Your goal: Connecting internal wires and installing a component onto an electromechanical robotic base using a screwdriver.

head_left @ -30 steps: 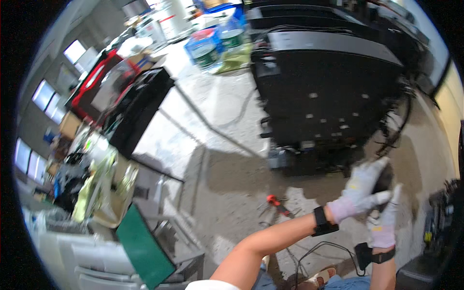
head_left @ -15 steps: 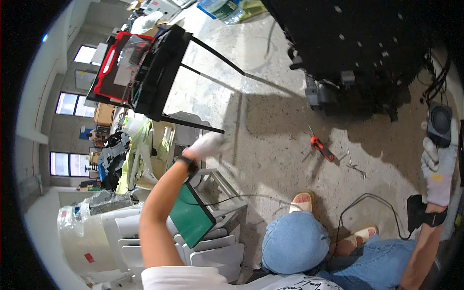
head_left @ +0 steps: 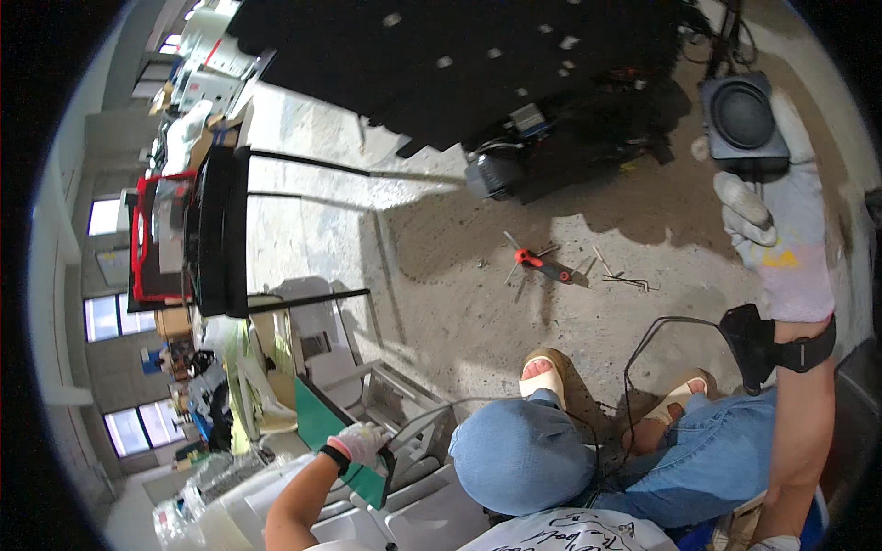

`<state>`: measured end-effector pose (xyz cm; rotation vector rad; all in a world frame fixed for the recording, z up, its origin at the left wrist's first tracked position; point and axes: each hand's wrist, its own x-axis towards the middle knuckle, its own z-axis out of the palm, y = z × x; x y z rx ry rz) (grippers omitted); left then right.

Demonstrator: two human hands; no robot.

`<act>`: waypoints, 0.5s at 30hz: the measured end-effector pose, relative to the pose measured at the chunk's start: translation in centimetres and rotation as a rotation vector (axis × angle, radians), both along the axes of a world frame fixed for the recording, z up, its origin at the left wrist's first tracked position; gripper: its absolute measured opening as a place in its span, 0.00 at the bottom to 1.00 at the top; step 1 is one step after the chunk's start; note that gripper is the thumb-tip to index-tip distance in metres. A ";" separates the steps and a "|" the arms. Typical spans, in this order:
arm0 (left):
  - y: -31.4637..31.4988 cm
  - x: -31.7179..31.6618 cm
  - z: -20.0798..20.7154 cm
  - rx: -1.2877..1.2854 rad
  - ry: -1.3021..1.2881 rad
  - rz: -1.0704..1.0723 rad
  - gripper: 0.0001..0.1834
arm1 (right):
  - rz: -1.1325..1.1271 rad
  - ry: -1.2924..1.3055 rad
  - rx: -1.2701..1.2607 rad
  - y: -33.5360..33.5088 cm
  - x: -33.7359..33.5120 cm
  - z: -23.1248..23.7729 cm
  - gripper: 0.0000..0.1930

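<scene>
At the upper right, my right hand, in a white work glove with a yellow mark, grips a small square dark-grey speaker-like box with a round black front. Its thumb and fingers close around the box's lower and right edges. On the lower left, my gloved left hand lies over the edge of a green board, fingers bent over it and partly hidden. Between my hands, on the concrete floor, rests a red-and-black folding hex key tool with several blades out. Loose hex keys lie beside it.
A large black machine spans the top, its mechanism exposed below. At left stands a black-legged table bearing a red-edged case. White chairs are stacked lower left. A black cable runs past my bent knees.
The view has turned, shifting the floor tools leftward. My left hand has come down onto the green board. My right hand, still gripping the box, now appears higher and farther left.
</scene>
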<state>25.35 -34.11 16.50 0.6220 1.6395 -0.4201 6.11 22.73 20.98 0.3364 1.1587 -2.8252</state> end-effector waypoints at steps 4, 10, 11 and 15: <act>2.5 -0.1 -0.4 -0.175 -0.118 0.111 0.33 | -0.051 -0.042 -0.039 -0.4 -0.4 1.2 0.18; 7.9 0.7 -1.5 0.184 -0.138 0.087 0.34 | -0.169 -0.082 0.006 0.8 -1.6 0.4 0.16; 9.7 0.4 -1.4 0.245 -0.174 0.103 0.36 | -0.169 -0.084 0.010 0.8 -1.9 0.4 0.16; 14.6 0.9 -2.3 0.572 -0.166 0.334 0.29 | -0.179 -0.252 0.041 2.3 -2.1 -0.2 0.17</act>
